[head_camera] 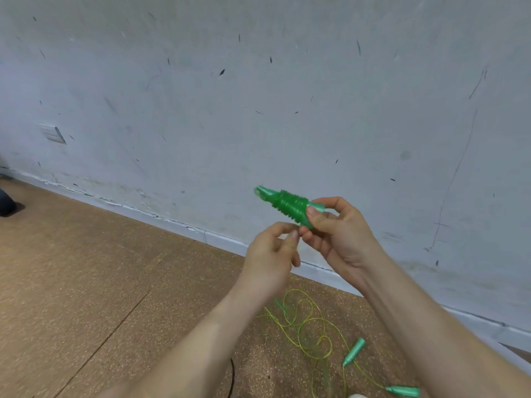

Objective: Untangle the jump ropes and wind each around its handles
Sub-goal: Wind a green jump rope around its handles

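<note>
Forearms fill the bottom of frame. Left hand [270,254] is curled, thumb and forefinger pinched just below the wound green jump rope [288,206]; can't tell if it holds a cord end. Right hand [336,228] grips the bundle's near end, thumb pressed on the coils. Bundle held in air in front of the wall [258,81], handle tips poking out far end. Second rope, yellow-green cord [307,323], lies loose in loops on the cork floor [86,268], two green handles [354,351] apart at its near end. Judgement: thin plastic cord, light, springy, slick; coils will likely unwind if thumb lifts. Grab the rigid handles, not the cord.
</note>
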The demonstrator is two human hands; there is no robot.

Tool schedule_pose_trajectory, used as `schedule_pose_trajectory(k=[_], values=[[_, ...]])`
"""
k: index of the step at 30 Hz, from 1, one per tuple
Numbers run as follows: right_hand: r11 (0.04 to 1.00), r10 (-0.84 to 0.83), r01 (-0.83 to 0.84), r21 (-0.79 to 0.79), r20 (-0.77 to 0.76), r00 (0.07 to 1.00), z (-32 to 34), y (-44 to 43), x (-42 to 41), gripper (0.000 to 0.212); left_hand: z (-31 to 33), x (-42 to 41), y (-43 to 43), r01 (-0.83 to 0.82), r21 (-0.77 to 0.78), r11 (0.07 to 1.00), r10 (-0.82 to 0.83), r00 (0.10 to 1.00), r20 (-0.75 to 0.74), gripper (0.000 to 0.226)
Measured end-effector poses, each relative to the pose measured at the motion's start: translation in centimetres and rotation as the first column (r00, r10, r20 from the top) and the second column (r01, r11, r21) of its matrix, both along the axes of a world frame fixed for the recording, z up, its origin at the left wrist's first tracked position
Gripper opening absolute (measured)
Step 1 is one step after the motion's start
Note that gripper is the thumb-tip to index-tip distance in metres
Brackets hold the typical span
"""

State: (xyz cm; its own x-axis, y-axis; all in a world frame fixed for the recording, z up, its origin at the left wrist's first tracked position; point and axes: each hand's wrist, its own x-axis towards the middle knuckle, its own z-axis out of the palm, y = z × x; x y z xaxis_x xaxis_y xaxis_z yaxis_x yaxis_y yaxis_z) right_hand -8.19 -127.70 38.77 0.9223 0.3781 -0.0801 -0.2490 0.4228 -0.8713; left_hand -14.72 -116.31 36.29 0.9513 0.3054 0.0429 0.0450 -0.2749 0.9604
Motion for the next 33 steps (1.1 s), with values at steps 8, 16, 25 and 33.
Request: schedule_pose_trajectory(k=[8,16,25,33], values=[[0.846,-0.030,0.199,-0.494,0.327,0.944,-0.6,-0.4,0.5,0.014,1.2,-0.5,0.5,-0.107,0.971,0.213,-0.102,0.986,0.131,0.022],[0.682,0.101,0.226,-0.696,0.395,0.913,-0.8,-1.4,1.3,0.015,1.8,-0.7,2.5,-0.179,0.933,0.312,-0.247,0.933,0.262,0.018],[0.645,0.416,0.172,-0.745,0.530,0.739,-0.5,-1.4,0.4,0.024,2.2,-0.3,4.7,-0.092,0.803,0.588,-0.140,0.967,0.213,0.027],[0.569,0.577,0.165,-0.805,0.534,0.618,0.4,-1.5,-0.3,0.024,2.5,-0.5,5.5,0.044,0.344,0.938,-0.038,0.999,-0.024,0.004]])
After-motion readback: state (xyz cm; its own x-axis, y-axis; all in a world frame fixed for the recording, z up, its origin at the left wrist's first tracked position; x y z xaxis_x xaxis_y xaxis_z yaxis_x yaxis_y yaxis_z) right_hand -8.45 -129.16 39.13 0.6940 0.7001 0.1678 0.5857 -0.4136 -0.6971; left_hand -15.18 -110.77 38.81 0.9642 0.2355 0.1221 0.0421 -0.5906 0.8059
